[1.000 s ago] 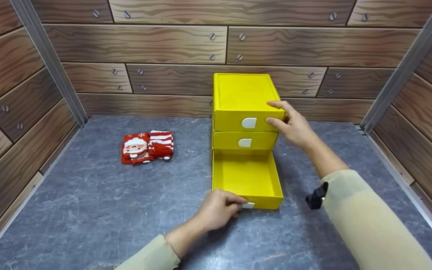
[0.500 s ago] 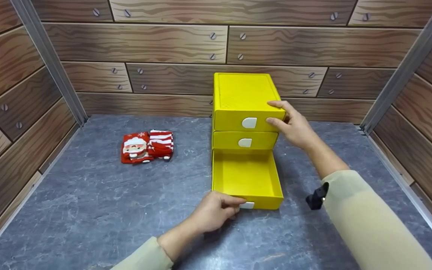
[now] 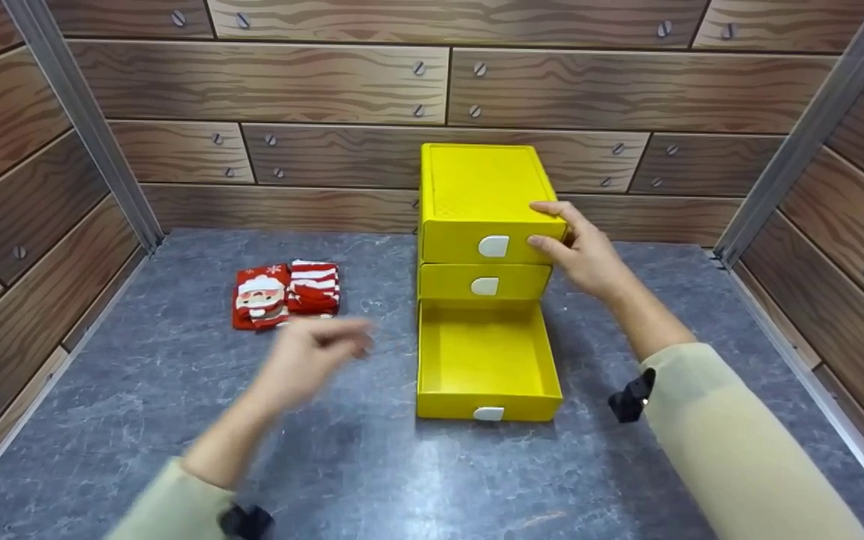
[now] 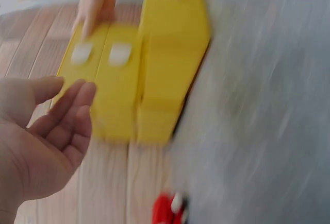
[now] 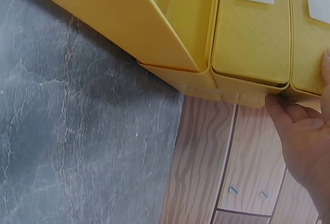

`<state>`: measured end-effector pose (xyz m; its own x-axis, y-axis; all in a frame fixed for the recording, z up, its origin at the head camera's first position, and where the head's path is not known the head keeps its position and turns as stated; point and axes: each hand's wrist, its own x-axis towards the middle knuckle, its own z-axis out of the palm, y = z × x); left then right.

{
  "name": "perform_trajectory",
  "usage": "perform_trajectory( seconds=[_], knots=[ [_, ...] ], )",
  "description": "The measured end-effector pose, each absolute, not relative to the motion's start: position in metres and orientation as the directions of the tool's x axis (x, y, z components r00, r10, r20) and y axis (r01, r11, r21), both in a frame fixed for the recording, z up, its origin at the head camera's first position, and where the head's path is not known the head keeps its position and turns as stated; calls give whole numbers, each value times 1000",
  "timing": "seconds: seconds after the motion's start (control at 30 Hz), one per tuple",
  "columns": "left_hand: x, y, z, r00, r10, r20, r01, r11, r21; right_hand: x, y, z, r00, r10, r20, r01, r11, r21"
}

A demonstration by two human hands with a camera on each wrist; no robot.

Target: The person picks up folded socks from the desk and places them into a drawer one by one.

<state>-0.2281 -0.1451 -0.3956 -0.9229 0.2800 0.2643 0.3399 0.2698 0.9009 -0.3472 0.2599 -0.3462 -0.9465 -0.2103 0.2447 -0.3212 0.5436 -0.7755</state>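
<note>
A yellow drawer cabinet point(image 3: 488, 180) stands on the grey table with its bottom drawer point(image 3: 488, 352) pulled out; nothing lies inside that drawer. Both upper drawers are closed, and each front has a white handle. My right hand point(image 3: 586, 251) grips the cabinet's upper right front corner, thumb on the front and a finger on top. Off to the left, my left hand point(image 3: 304, 360) is blurred in the air, its fingers loosely curled and holding nothing. Just behind it lie folded red-and-white knitted pieces, one with a Santa face point(image 3: 261, 296), the other striped point(image 3: 314, 286).
Wood-patterned walls point(image 3: 327, 82) enclose the table point(image 3: 372, 472) at the back and both sides. Metal posts point(image 3: 83, 124) stand in the back corners. A dark wrist camera point(image 3: 631, 396) sits at the right cuff.
My left hand has let go of the bottom drawer's handle and moved left and away toward the red knitted pieces. The drawer stays out, and my right hand keeps its grip on the cabinet.
</note>
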Motion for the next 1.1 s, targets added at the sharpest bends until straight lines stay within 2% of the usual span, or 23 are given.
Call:
perform_trajectory(
  seconds=[0.13, 0.27, 0.47, 0.63, 0.93, 1.1],
  knots=[
    [-256, -185, -382, -927, 85, 365, 371, 334, 866, -347, 260, -347, -948, -210, 240, -317, 545, -776],
    [-283, -222, -381, -932, -15, 362, 330, 378, 865, -348, 261, -346, -947, -213, 239, -319, 551, -771],
    [-313, -270, -398, -946, -14, 323, 270, 514, 814, -348, 262, -342, -947, -221, 233, -319, 553, -770],
    [-332, -295, -415, -969, 6, 246, 207, 562, 801, -347, 262, -344, -946, -221, 238, -322, 544, -775],
    [-359, -310, -441, -999, -13, 51, 34, 591, 806, -348, 261, -347, -945, -216, 247, -327, 542, -774],
    [-371, -310, -455, -1000, 4, -7, -3, 632, 775, -348, 261, -347, -948, -207, 241, -316, 546, -775]
  ],
)
